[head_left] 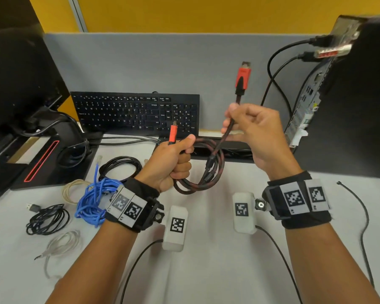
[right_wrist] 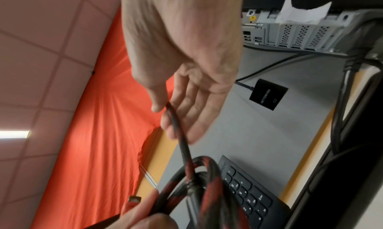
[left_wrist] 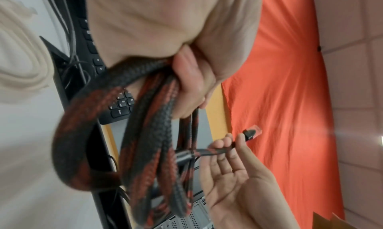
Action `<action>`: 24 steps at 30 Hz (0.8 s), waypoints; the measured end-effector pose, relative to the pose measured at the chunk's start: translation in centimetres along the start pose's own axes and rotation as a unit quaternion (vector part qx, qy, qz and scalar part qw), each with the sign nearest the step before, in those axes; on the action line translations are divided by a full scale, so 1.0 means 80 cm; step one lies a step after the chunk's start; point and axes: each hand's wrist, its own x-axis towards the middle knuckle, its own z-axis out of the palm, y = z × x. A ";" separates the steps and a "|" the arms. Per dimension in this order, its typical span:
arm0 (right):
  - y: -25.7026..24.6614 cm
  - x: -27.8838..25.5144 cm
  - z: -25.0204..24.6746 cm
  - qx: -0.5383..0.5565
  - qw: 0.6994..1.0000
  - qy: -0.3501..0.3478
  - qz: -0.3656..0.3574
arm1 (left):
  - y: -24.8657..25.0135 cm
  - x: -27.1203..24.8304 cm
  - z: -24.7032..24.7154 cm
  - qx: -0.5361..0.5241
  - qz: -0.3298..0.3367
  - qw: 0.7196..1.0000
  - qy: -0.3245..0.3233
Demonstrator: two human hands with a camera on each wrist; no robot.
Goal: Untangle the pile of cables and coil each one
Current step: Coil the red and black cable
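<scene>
A red-and-black braided cable (head_left: 208, 172) hangs in several loops above the white desk (head_left: 206, 260). My left hand (head_left: 176, 159) grips those loops in a fist, and one red plug (head_left: 173, 133) sticks up from it. My right hand (head_left: 248, 126) pinches the cable's free end between thumb and fingers; the other red plug (head_left: 242, 76) stands above it. The left wrist view shows the thick braided loops (left_wrist: 145, 150) running under my curled fingers (left_wrist: 190, 85). In the right wrist view the strand (right_wrist: 182, 142) passes from my fingertips (right_wrist: 165, 124) down to the coil.
At the left of the desk lie a blue cable bundle (head_left: 92, 200), a black coil (head_left: 119, 167), a cream coil (head_left: 72, 189), a black USB cable (head_left: 46, 218) and a white cable (head_left: 62, 244). A keyboard (head_left: 136, 113) stands behind, a computer tower (head_left: 349, 106) at the right, and a thin black cable (head_left: 360, 211) beside it.
</scene>
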 end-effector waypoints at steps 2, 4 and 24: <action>0.002 -0.004 0.000 -0.048 0.995 -0.086 0.020 | 0.000 0.001 0.002 -0.021 0.002 1.000 0.016; 0.001 -0.007 0.001 -0.090 0.987 -0.131 0.019 | -0.001 0.003 0.003 -0.031 0.007 0.999 0.030; 0.020 0.004 0.002 -0.362 0.932 0.034 -0.010 | 0.012 -0.009 -0.021 0.089 0.134 0.987 -0.032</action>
